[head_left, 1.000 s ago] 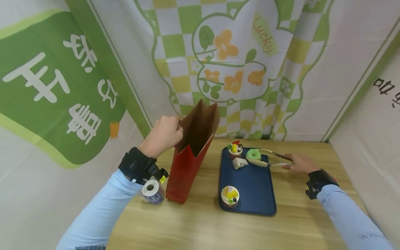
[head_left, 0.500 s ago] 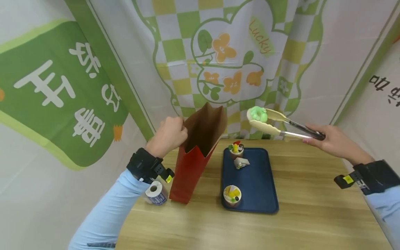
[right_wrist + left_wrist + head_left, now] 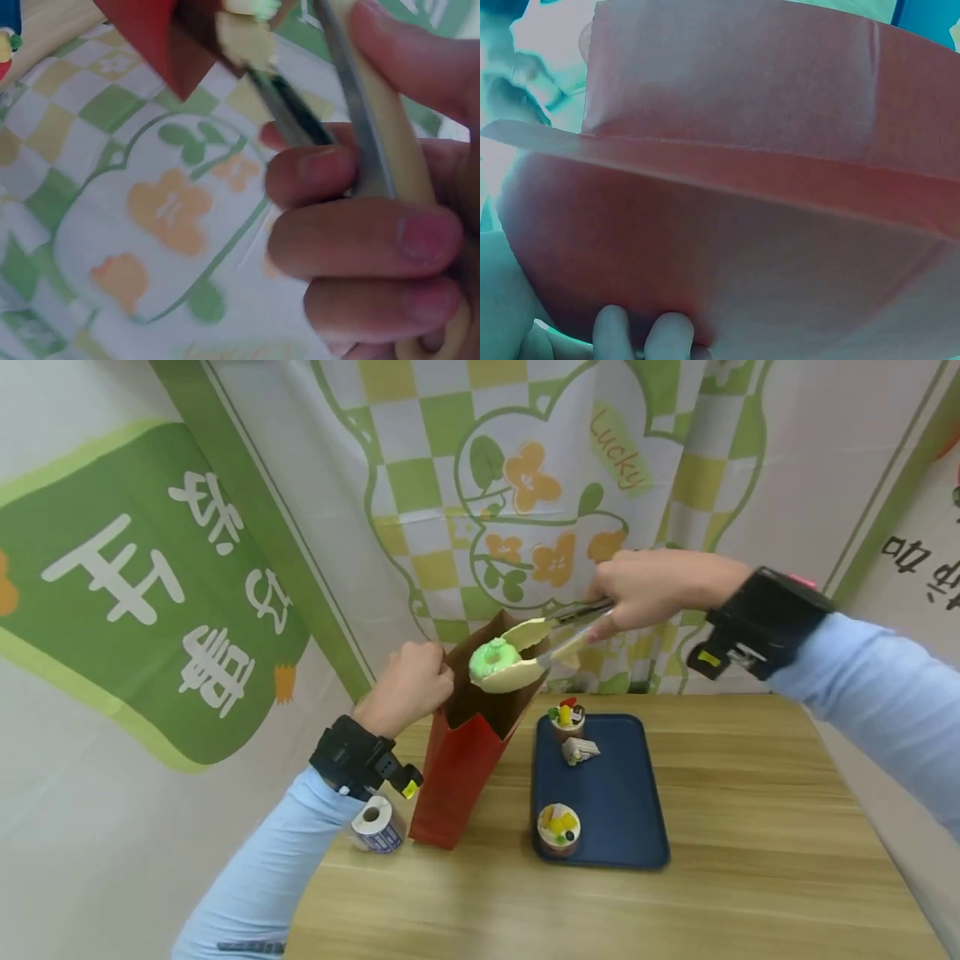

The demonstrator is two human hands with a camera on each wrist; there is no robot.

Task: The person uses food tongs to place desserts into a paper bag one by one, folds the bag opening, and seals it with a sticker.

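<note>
My left hand [image 3: 408, 687] pinches the left rim of a red paper bag [image 3: 459, 777] that stands open at the top, its inside brown. Two of its fingertips [image 3: 669, 336] show against the bag's wall in the left wrist view. Above the bag's mouth, my right hand [image 3: 652, 589] grips a pair of tongs [image 3: 517, 677] with cream-coloured tips. Between those tips sits a green donut [image 3: 495, 657]. The right wrist view shows fingers [image 3: 360, 240] curled round the tongs' handles, with only an edge of the donut in sight.
Right of the bag lies a dark blue tray [image 3: 615, 802]. On it are a fruit-topped cup cake [image 3: 566, 720], a small white cake slice [image 3: 579, 750] and another fruit-topped cup cake [image 3: 558, 831]. A label roll [image 3: 377, 827] stands left of the bag. A patterned curtain [image 3: 420, 485] hangs behind.
The tongs lifted the green donut off the tray and carried it up and leftward to over the bag's mouth. My left hand kept its hold on the rim.
</note>
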